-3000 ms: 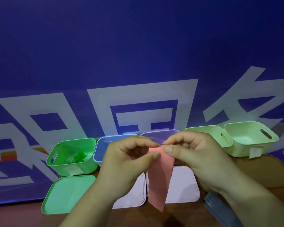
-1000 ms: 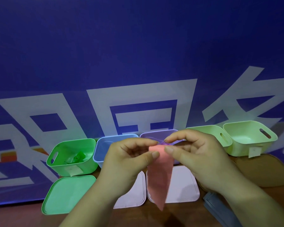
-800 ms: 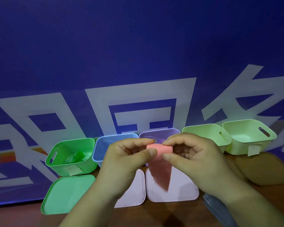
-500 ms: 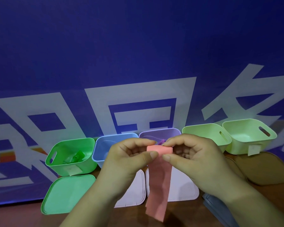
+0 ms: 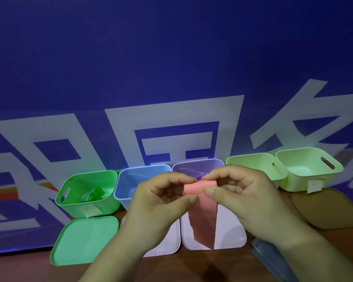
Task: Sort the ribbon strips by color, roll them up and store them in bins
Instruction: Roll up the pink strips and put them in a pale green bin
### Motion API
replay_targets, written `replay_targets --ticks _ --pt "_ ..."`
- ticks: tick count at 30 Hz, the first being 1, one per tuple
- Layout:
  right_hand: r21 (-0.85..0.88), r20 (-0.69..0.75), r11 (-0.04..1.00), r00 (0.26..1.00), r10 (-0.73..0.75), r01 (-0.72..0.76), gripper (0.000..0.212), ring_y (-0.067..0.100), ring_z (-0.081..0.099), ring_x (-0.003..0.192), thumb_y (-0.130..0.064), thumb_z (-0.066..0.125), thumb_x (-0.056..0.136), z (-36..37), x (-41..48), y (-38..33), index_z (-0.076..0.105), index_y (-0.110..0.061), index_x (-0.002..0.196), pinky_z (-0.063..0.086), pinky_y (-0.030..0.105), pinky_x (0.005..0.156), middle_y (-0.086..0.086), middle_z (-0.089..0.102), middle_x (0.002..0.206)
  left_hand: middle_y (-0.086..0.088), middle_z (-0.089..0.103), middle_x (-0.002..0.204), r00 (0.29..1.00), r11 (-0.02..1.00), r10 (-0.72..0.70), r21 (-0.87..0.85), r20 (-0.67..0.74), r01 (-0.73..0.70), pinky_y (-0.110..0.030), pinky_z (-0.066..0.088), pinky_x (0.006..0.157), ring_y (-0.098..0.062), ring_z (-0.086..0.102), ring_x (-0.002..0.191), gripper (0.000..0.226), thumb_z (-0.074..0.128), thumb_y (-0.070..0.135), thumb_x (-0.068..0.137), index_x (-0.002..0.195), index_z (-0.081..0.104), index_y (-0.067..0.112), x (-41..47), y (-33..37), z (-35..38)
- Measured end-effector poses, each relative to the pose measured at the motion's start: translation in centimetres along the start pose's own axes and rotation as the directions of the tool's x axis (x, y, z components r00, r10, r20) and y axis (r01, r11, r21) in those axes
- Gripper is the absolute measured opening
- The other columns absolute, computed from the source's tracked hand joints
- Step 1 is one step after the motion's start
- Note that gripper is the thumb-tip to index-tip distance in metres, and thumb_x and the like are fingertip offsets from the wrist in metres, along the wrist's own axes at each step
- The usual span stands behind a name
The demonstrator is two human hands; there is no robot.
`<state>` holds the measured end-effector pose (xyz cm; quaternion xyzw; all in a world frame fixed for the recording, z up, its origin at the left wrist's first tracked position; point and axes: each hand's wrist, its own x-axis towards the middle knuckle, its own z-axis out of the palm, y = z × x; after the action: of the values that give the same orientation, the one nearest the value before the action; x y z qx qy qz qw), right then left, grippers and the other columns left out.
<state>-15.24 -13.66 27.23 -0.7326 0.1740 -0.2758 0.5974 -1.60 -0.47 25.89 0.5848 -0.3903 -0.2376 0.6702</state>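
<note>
A pink ribbon strip (image 5: 203,216) hangs in the air in front of the bins, its top end curled into a small roll. My left hand (image 5: 157,202) pinches the roll's left end and my right hand (image 5: 240,198) pinches its right end. Behind stand a green bin (image 5: 110,192) with a rolled green ribbon (image 5: 94,193) inside, a blue bin (image 5: 124,180), a purple bin (image 5: 198,164) partly hidden by my hands, and two pale green bins (image 5: 251,161) (image 5: 306,169).
A green lid (image 5: 84,241) and two pale lids (image 5: 230,231) (image 5: 167,245) lie flat in front of the bins. A brown lid (image 5: 330,208) lies at right. Grey-blue strips (image 5: 271,253) lie at lower right. A blue banner wall (image 5: 171,68) rises right behind the bins.
The roll at the strip's top has grown as my fingers turn it. The hanging tail swung and is shorter than half a second ago. Both hands stay in place.
</note>
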Motion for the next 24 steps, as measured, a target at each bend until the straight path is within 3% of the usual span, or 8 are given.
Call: replay_targets --ticks 5,9,12,15,19,24 --pt "0.030 0.008 0.999 1.000 0.025 -0.025 0.016 0.020 0.071 0.074 -0.005 0.074 0.081 0.0 0.0 -0.1 0.075 -0.017 0.092 0.057 0.024 0.066 0.005 0.074 0.081 -0.015 0.072 0.088 1.000 0.999 0.017 0.029 -0.003 -0.017 -0.037 0.060 0.076 -0.021 0.068 0.078 0.032 0.080 0.001 0.067 0.093 0.076 0.019 -0.2 0.1 0.0" --pt "0.021 0.032 0.998 0.998 0.058 -0.059 0.010 0.010 0.070 0.068 -0.009 0.070 0.086 0.0 0.1 -0.3 0.075 -0.015 0.092 0.053 0.017 0.063 0.003 0.074 0.077 -0.024 0.067 0.087 0.999 0.999 0.026 0.043 -0.035 -0.025 -0.050 0.057 0.074 -0.043 0.063 0.081 0.032 0.083 0.001 0.068 0.093 0.077 0.020 -0.2 0.3 0.1" --pt "-0.005 0.037 0.998 0.997 0.061 -0.061 0.010 0.015 0.071 0.074 -0.013 0.071 0.087 0.0 0.1 -0.1 0.075 -0.020 0.092 0.057 0.025 0.068 0.002 0.074 0.082 -0.022 0.070 0.085 0.998 0.999 0.003 0.037 -0.069 0.000 -0.049 0.058 0.073 -0.039 0.066 0.079 0.029 0.083 0.004 0.067 0.090 0.079 0.022 -0.3 0.4 0.2" --pt "-0.003 0.022 0.999 0.999 0.036 -0.036 0.019 0.023 0.072 0.083 -0.011 0.077 0.082 0.1 0.0 0.1 0.074 -0.026 0.093 0.061 0.038 0.079 0.002 0.074 0.090 -0.013 0.076 0.083 0.992 0.996 -0.081 -0.049 -0.098 0.076 -0.031 0.061 0.069 -0.021 0.071 0.075 0.026 0.077 0.001 0.066 0.087 0.080 0.017 -0.2 0.8 0.4" --pt "-0.080 -0.002 0.992 0.996 -0.093 0.093 0.027 0.020 0.071 0.090 -0.013 0.083 0.074 0.3 -0.2 0.4 0.073 -0.030 0.093 0.059 0.030 0.080 -0.007 0.073 0.093 -0.012 0.077 0.084 0.984 0.987 -0.143 -0.084 -0.110 0.135 -0.020 0.055 0.066 -0.019 0.072 0.075 0.028 0.077 0.004 0.066 0.091 0.079 0.015 0.0 1.1 0.4" --pt "-0.156 -0.017 0.967 0.978 -0.207 0.202 0.025 0.019 0.069 0.097 -0.018 0.078 0.073 0.0 0.0 0.7 0.074 -0.030 0.095 0.058 0.030 0.080 -0.011 0.071 0.100 -0.017 0.075 0.088 0.979 0.980 -0.180 -0.106 -0.095 0.170 -0.031 0.058 0.075 -0.022 0.070 0.077 0.032 0.078 0.015 0.061 0.092 0.080 0.019 0.0 1.2 0.5"
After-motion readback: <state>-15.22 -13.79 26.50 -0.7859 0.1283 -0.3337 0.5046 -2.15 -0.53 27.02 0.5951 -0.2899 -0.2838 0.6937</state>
